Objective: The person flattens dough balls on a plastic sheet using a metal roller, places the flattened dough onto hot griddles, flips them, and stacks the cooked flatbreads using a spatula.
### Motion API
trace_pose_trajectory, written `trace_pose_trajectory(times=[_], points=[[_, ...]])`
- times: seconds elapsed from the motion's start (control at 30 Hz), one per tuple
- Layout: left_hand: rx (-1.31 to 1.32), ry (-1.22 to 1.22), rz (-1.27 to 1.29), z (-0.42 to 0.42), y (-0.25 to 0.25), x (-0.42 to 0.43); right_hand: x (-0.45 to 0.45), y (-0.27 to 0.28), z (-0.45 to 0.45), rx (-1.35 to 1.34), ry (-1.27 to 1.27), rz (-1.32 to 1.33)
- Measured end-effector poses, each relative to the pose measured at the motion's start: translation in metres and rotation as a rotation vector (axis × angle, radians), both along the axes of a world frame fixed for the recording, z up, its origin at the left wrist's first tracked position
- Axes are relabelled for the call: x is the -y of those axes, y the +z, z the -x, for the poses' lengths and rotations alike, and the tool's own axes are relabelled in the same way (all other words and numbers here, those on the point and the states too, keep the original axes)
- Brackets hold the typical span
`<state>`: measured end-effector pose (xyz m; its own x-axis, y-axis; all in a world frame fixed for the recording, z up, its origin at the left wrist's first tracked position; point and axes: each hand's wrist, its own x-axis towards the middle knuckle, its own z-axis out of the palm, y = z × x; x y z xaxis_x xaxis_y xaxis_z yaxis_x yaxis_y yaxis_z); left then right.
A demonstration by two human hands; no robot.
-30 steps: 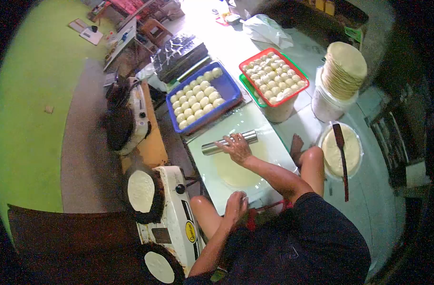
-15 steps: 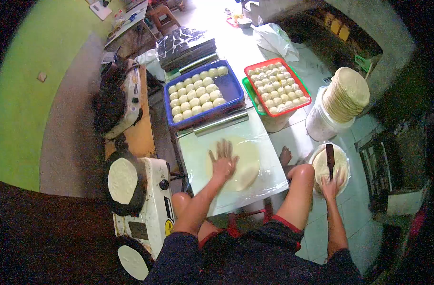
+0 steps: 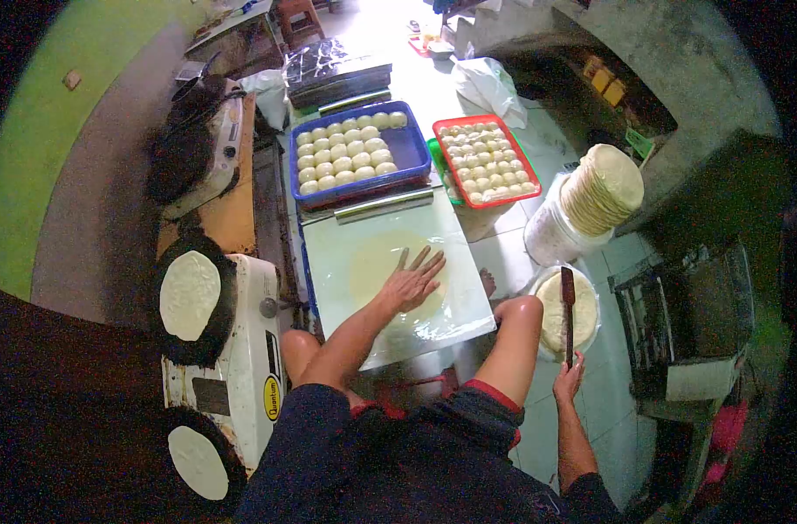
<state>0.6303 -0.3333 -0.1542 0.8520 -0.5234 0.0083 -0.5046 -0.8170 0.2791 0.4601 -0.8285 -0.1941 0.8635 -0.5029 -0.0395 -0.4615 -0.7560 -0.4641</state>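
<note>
My left hand (image 3: 413, 284) lies flat with fingers spread on a thin round dough sheet (image 3: 374, 271), which rests on a pale board (image 3: 333, 306) covered with clear plastic. To my right, my right hand (image 3: 569, 377) is closed on the lower end of a dark, flat-bladed spatula (image 3: 568, 306). The spatula's blade lies over a round stack of flatbreads (image 3: 551, 325) on plastic, low near the floor. On the stove (image 3: 257, 323) at my left, one flatbread (image 3: 190, 295) sits in a dark pan, and a second flatbread (image 3: 198, 463) sits in a nearer pan.
Beyond the board stands a blue tray (image 3: 412, 162) of dough balls. A red tray (image 3: 528, 166) with more dough balls is right of it. A tall stack of flatbreads (image 3: 604, 188) tops a white bucket (image 3: 551, 231). Another stove (image 3: 228, 144) stands at far left.
My left hand has slid rightward across the dough sheet. My right hand, spread over the flatbread stack before, has drawn back toward me and closed on the spatula. The whole view has shifted.
</note>
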Motion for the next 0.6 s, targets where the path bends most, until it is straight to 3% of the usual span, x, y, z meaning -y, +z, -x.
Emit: trace_pose_trajectory(times=[0.6], points=[[-0.079, -0.438, -0.115, 0.059, 0.007, -0.05, -0.004, 0.017, 0.033, 0.072, -0.02, -0.024]])
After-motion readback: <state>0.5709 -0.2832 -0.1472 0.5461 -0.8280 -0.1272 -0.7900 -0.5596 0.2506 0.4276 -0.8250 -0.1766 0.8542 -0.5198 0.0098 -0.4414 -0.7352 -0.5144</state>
